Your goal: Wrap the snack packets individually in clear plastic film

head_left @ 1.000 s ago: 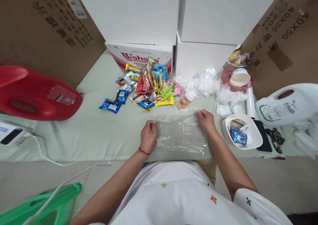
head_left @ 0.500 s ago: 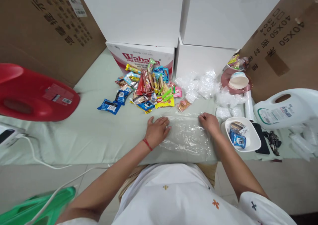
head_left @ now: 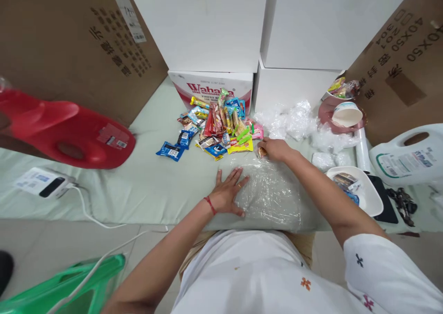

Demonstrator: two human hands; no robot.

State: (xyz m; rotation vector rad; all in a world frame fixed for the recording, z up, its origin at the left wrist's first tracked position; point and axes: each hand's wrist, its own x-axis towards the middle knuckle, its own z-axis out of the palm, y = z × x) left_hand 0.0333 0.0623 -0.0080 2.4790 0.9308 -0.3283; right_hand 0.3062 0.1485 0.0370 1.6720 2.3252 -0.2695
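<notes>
A clear plastic bag [head_left: 272,196] lies flat on the pale green cloth in front of me. My left hand [head_left: 228,193] rests palm down with its fingers spread, at the bag's left edge. Beyond the bag's far edge, my right hand [head_left: 276,148] has its fingers closed on a small brownish snack packet [head_left: 261,152], partly covered by them. Just left of that hand is a heap of wrapped snacks [head_left: 218,124], with a yellow packet [head_left: 240,145] closest. Two blue packets [head_left: 170,151] lie at the heap's left side.
White boxes [head_left: 297,87] stand behind the heap. Bunched clear plastic [head_left: 294,120] lies to the right, near a white bowl [head_left: 375,203] holding snack packets. A red jug [head_left: 86,141] and a white corded device [head_left: 41,182] are on the left, a white jug [head_left: 408,154] far right.
My right hand has left the bag's upper right corner and moved up and left onto the small packet. My left hand has come nearer me, fingers spreading. The view has shifted left.
</notes>
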